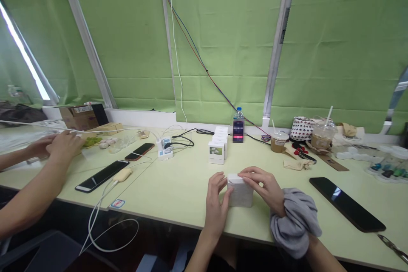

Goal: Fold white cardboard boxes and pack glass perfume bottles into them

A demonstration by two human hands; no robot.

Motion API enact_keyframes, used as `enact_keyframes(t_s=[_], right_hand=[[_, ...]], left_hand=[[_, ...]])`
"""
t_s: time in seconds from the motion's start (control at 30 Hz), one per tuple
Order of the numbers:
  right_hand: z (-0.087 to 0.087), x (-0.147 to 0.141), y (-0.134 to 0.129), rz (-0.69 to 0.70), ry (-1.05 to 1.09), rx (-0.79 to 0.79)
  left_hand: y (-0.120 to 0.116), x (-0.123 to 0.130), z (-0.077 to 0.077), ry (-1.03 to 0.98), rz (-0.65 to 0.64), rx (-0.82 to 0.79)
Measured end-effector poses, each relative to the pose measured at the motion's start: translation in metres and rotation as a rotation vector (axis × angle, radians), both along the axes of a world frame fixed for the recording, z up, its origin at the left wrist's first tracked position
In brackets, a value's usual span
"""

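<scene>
**Left hand (217, 202) and right hand (267, 189) on a small white carton (240, 197)**

The left hand is partly open, curved around the carton's left side, with the thumb against its front edge. The right hand is bent, its thumb and fingertips drawn together on the carton's upper right corner. The carton stands upright between them on a pale yellow-green bench (181, 195), near its front edge. A grey scrunchie (295, 221) circles the right wrist.

Just beyond the hands, a row of white cartons (216, 159) runs away from the viewer; the nearest has a green-and-white picture on its front. Behind the row, to its right, stands a clear bottle (238, 129) with a blue cap and a blurred label.

To the right of the right hand lies a dark smartphone (346, 204). Farther off on that side are two iced-drink cups (278, 144) with straws and a patterned pouch (301, 128).

To the left of the left hand are a white power strip (165, 149), a black phone (103, 176), a smaller phone (140, 151) and a cream-coloured gadget (122, 174) beside a white cable. At the far left, well apart, a co-worker's hands (65, 144) are raised over the bench; what they hold is unclear. Green curtains (223, 29) cover the background.
</scene>
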State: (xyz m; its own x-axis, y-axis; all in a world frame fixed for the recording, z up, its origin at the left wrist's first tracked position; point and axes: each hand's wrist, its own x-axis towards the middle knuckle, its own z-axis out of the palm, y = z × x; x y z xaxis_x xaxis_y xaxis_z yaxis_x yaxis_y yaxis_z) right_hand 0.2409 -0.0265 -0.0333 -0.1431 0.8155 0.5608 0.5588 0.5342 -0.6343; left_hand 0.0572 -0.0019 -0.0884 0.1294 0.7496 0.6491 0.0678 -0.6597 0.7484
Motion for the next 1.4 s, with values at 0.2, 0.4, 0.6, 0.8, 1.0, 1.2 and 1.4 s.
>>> enact_keyframes(t_s=[0.2,0.4,0.6,0.8,1.0,1.2,1.4], right_hand=[[-0.002,0.001,0.002,-0.015,-0.026,0.027],[-0.004,0.001,0.004,-0.020,-0.038,0.046],[-0.003,0.001,0.003,-0.033,-0.043,0.033],[-0.002,0.001,0.003,-0.032,-0.030,0.012],[-0.002,0.001,0.003,-0.048,-0.060,0.019],[-0.002,0.001,0.002,-0.055,-0.083,0.041],[-0.002,0.002,0.002,-0.053,-0.109,0.054]], left_hand=[[0.001,-0.002,-0.001,0.172,0.048,0.089],[0.000,-0.002,0.006,0.164,0.116,0.088],[-0.004,0.004,0.030,-0.080,0.124,-0.125],[-0.002,0.003,0.042,-0.104,0.072,-0.240],[-0.003,-0.001,0.049,-0.002,0.079,-0.200],[-0.003,-0.003,0.053,0.208,0.143,-0.066],[-0.001,-0.007,0.055,0.292,0.136,-0.010]])
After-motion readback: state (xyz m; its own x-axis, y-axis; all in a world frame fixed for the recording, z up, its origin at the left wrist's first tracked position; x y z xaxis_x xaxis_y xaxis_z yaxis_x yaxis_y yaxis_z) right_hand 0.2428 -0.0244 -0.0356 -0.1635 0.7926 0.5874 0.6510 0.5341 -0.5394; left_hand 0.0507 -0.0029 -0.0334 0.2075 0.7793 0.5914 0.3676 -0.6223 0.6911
